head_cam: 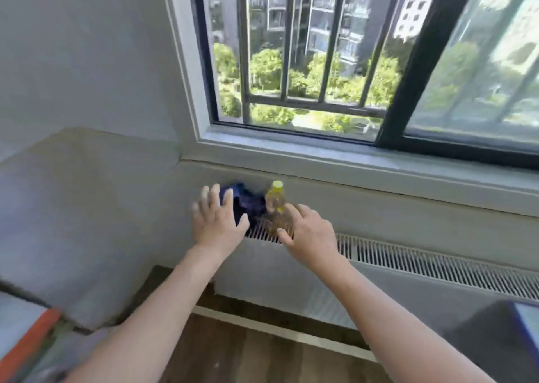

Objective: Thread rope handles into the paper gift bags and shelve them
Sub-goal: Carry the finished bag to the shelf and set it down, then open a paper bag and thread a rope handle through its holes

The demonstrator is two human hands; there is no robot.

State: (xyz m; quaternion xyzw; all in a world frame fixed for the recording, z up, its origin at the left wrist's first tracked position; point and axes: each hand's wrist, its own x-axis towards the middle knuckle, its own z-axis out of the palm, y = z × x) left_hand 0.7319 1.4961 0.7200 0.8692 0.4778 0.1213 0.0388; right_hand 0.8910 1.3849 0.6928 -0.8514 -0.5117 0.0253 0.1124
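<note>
1. Nearest, two bare forearms stretched out over the wooden floor [233,353].
2. The left hand [217,220] hovered with fingers spread by a dark blue cloth [248,201]; the right hand [309,234], fingers loosely apart and gripping nothing, sat beside a yellow-capped bottle [275,204].
3. Both things rested on the radiator [437,263] under the window [320,61].
4. No gift bag or rope was in view, so threading seemingly wasn't under way; finding them came next.

Place: a room in a flat, several floors up.
Window [320,61]: barred, above the fingers, facing apartment blocks and treetops.
Radiator [423,263]: white, under the sill, its grille beneath the fingertips.
Bottle [275,201]: yellow-capped, between the hands.
Floor [262,353]: dark wood boards.
</note>
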